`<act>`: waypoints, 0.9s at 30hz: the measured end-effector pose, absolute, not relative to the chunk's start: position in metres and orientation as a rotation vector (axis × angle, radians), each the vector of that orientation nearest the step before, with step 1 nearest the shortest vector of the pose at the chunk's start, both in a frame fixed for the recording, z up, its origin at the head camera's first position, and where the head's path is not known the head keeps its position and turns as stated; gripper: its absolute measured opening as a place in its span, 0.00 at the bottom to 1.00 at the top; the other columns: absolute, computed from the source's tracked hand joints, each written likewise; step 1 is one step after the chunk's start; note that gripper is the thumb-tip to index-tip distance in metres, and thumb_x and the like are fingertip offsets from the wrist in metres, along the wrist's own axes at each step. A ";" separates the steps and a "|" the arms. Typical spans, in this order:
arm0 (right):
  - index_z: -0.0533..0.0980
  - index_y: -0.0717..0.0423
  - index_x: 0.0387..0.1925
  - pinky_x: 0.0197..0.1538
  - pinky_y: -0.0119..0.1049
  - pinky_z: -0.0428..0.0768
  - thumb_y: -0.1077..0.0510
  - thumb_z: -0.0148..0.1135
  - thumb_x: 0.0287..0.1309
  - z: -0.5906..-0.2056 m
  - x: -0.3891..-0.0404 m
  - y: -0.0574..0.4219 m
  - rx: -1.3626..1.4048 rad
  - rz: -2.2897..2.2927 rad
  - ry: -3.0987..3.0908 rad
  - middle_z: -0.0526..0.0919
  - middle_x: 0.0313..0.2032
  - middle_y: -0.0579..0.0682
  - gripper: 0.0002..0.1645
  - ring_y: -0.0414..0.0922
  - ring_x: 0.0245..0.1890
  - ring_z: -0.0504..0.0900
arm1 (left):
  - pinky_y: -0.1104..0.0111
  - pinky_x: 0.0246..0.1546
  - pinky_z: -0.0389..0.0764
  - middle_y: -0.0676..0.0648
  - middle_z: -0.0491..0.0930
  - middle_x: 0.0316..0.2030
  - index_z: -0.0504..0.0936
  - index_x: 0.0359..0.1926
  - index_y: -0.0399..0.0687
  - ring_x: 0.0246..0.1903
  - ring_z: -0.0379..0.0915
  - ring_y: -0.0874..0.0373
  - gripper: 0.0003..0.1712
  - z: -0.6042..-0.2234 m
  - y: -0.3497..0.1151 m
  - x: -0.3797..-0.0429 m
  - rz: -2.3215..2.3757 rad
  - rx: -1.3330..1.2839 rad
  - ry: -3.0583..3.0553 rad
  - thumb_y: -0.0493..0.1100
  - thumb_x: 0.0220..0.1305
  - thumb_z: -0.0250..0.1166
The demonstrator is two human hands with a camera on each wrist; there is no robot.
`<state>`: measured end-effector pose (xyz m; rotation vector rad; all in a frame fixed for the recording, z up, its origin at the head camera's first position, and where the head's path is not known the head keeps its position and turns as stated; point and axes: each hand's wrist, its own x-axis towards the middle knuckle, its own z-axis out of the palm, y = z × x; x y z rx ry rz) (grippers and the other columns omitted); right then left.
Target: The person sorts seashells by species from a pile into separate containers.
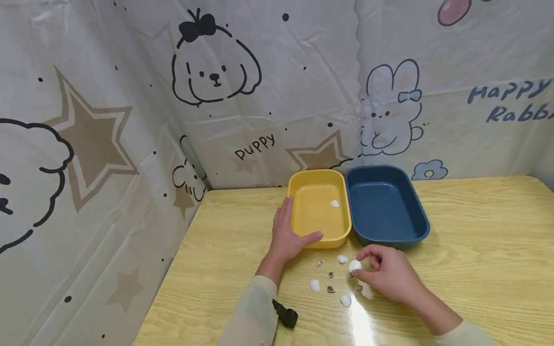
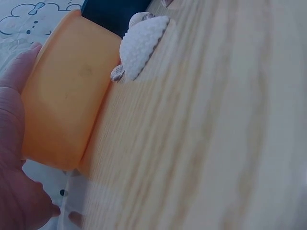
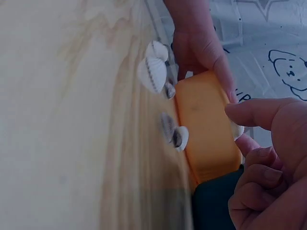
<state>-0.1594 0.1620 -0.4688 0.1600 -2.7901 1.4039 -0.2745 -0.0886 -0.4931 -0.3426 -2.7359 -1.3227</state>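
My right hand (image 1: pixel 391 273) pinches a white seashell (image 1: pixel 355 265) between thumb and fingertips, just in front of the two bins. In the right wrist view only a sliver of that seashell (image 3: pixel 239 130) shows past the fingers. My left hand (image 1: pixel 286 236) rests against the near left corner of the yellow bin (image 1: pixel 319 243), fingers straight along its left side and thumb over the front rim. One white shell (image 1: pixel 334 203) lies inside that bin. On the table between my hands lie several shells, including a ridged white one (image 3: pixel 153 74) and small dark ones (image 1: pixel 331 289).
A dark blue bin (image 1: pixel 386 240) stands against the yellow one on its right. Both sit near the back edge of the wooden table (image 1: pixel 484 250), before a printed curtain (image 1: pixel 303 96). A black strap piece (image 1: pixel 285 315) hangs by my left sleeve.
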 end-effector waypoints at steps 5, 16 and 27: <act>0.81 0.49 0.36 0.23 0.33 0.64 0.49 0.81 0.46 -0.462 -0.158 0.158 0.175 1.419 -2.765 0.64 0.18 0.43 0.18 0.39 0.17 0.63 | 0.48 0.71 0.48 0.59 0.40 0.78 0.43 0.80 0.63 0.76 0.35 0.46 0.72 -0.494 -0.089 -0.273 -1.328 -0.336 -2.740 0.69 0.43 0.78; 0.81 0.50 0.35 0.22 0.33 0.64 0.52 0.80 0.48 -0.447 -0.160 0.151 0.226 1.455 -2.652 0.62 0.17 0.42 0.16 0.39 0.16 0.61 | 0.48 0.71 0.48 0.58 0.40 0.78 0.43 0.80 0.62 0.76 0.35 0.46 0.72 -0.494 -0.088 -0.274 -1.336 -0.341 -2.726 0.68 0.43 0.78; 0.80 0.51 0.34 0.24 0.34 0.64 0.52 0.80 0.48 -0.438 -0.173 0.141 0.232 1.479 -2.564 0.63 0.18 0.45 0.16 0.43 0.19 0.64 | 0.49 0.71 0.47 0.59 0.40 0.78 0.43 0.80 0.62 0.76 0.36 0.45 0.72 -0.494 -0.089 -0.274 -1.328 -0.359 -2.710 0.67 0.42 0.79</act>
